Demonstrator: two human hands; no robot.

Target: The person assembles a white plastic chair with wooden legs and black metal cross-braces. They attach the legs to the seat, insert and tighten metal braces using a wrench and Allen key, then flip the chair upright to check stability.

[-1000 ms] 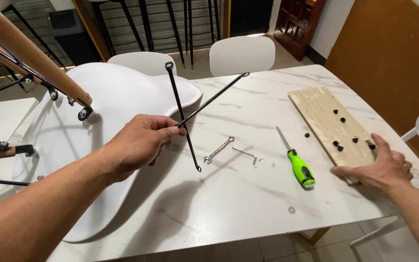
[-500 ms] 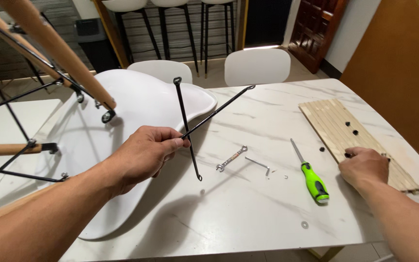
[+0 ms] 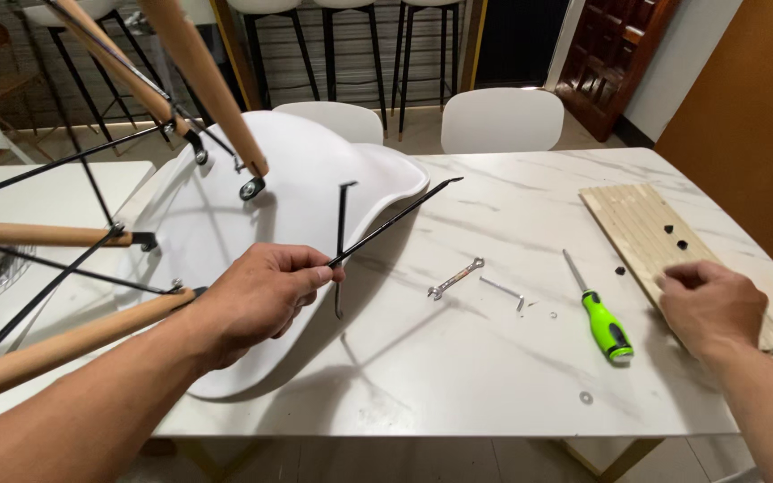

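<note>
The left hand (image 3: 257, 300) is clamped on a black crossed metal brace (image 3: 378, 228), which stands up over the upturned white chair (image 3: 297, 188) just beyond its fingers. The right hand (image 3: 709, 304) rests curled on the near end of a wooden board (image 3: 641, 228), fingers together over small black parts; whether it grips one I cannot tell. Left of this hand, on the marble worktop (image 3: 458, 376), lie a green-handled screwdriver (image 3: 599, 313) and, farther left, a small wrench (image 3: 455, 278).

The thin black metal cross-brace (image 3: 378, 234) pinched in the left hand (image 3: 257, 300) lies over a glossy white plastic chair shell (image 3: 270, 233) on a grey-veined white marble tabletop (image 3: 458, 358), with a bright green-handled screwdriver (image 3: 599, 311) beside the right hand (image 3: 710, 306).
</note>
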